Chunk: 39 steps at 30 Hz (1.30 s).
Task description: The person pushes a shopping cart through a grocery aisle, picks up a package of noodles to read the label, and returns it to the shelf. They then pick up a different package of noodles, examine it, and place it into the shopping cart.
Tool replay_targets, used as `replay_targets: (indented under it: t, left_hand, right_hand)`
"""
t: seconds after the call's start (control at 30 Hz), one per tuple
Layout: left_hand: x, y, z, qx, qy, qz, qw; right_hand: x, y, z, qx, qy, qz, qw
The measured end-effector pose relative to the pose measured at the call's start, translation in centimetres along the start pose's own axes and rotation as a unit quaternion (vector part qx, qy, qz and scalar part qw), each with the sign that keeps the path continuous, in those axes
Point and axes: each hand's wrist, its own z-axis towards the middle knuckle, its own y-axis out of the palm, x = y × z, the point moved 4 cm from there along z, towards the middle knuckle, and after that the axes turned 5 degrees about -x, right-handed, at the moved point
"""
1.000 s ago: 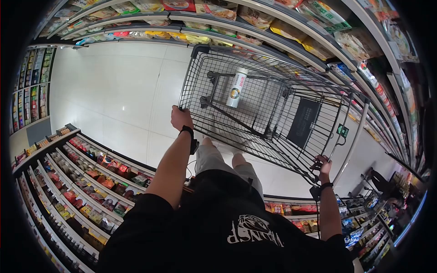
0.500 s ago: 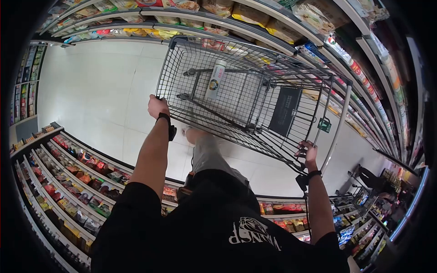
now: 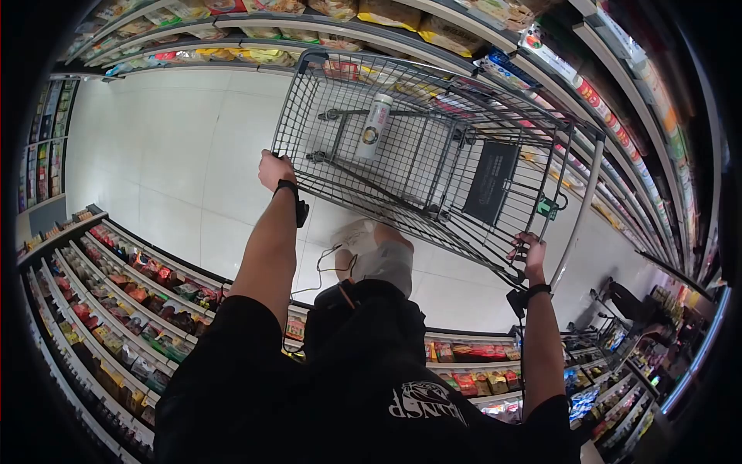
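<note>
A dark metal shopping cart (image 3: 444,213) stands sideways in front of me, its push handle toward the right. My left hand (image 3: 275,169) is closed around the cart's near left corner at the rim. Toward the handle end, my right hand (image 3: 529,250) grips the wire side, fingers curled through the bars. Inside the basket lies a white cylindrical canister (image 3: 376,127) with a printed label, too small to read. A dark panel (image 3: 489,183) sits at the child-seat end, and a green tag (image 3: 547,207) hangs near the handle.
Shelves of packaged goods (image 3: 325,35) run along the far side, close to the cart. Lower shelves (image 3: 124,325) with packets line the near side. Pale floor tiles (image 3: 154,147) stretch left. Another person (image 3: 634,301) is by a cart at the far right.
The cart and both hands have shifted slightly right in view, with the grips unchanged. My legs have stepped, and a shoe and a dangling cable now show below the cart.
</note>
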Motion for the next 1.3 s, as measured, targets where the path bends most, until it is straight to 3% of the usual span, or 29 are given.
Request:
replay_targets:
  t: [1.0,1.3]
  left_hand:
    - [8.6,6.4,-18.7,-0.010,0.041,-0.007,0.999]
    - [12.0,13.9,-26.7,0.011,0.034,0.007,0.999]
  right_hand:
    - [9.1,-20.2,0.6,0.035,0.004,0.088,0.995]
    - [9.7,-30.9,6.7,0.014,0.008,0.056,0.998]
